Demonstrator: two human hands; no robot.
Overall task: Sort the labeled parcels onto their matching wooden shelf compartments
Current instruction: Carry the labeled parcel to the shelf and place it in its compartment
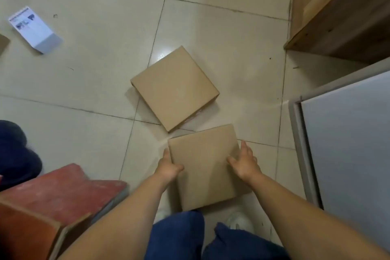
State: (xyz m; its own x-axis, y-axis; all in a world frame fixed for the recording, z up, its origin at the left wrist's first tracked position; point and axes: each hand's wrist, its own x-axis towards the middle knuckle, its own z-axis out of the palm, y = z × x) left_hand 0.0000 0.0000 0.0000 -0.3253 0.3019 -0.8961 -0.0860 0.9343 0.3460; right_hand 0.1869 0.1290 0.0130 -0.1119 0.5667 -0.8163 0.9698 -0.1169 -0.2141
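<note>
Tiled floor (84,82): both hands, left hand (168,168) and right hand (245,162), grip seemingly flat parcel (204,167), long axis pointing away.

Two plain tan cardboard parcels (174,88) (203,167) on the pale beige tiled floor (84,82); white parcel (34,28) with black print; red-brown stool (59,192).

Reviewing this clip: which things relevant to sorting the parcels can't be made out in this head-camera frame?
- Near cardboard box, held between left hand and right hand: no label shows; only its plain top faces the camera.
- Far cardboard box: likewise, plain top only.
- White parcel: has printed label, but too small and blurred to read.
- Wooden shelf: cut off by the top-right frame edge; no compartment markings visible.
</note>
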